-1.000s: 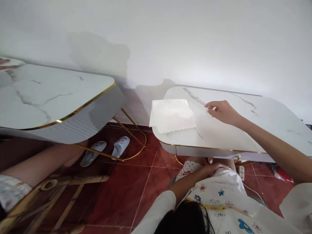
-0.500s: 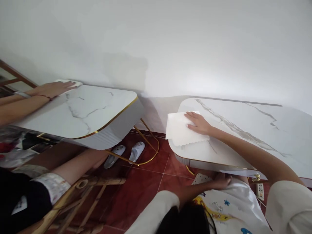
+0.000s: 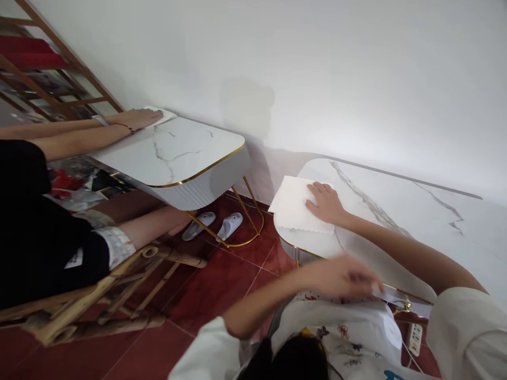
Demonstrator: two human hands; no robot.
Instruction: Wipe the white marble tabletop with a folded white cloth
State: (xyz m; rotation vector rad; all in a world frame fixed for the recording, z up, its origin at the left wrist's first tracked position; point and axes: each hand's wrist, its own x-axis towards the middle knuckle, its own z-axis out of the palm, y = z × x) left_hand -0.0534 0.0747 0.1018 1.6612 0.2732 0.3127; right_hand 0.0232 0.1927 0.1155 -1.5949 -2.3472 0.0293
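My right hand (image 3: 325, 203) lies flat with its fingers spread on a white paper towel (image 3: 295, 206). The towel covers the left end of a white marble-patterned tabletop (image 3: 428, 227), and its left edge hangs slightly past the rim. In front of the table's near edge, over my lap, is my left hand (image 3: 346, 277). Motion smears it, so its fingers do not show clearly. A small gold handle (image 3: 404, 306) sits on the table's front, just right of my left hand.
To the left, a co-worker's hands (image 3: 144, 117) press a white sheet on a similar gold-rimmed table (image 3: 186, 153). White slippers (image 3: 229, 227) lie beneath it on the red tiled floor (image 3: 225, 285). A bamboo chair (image 3: 150, 264) is at left; a power strip (image 3: 414, 339) lies low right.
My left hand has risen from my lap toward the table's near edge. My right hand stays flat on the paper towel. The view has swung left, showing more of the co-worker and a shelf.
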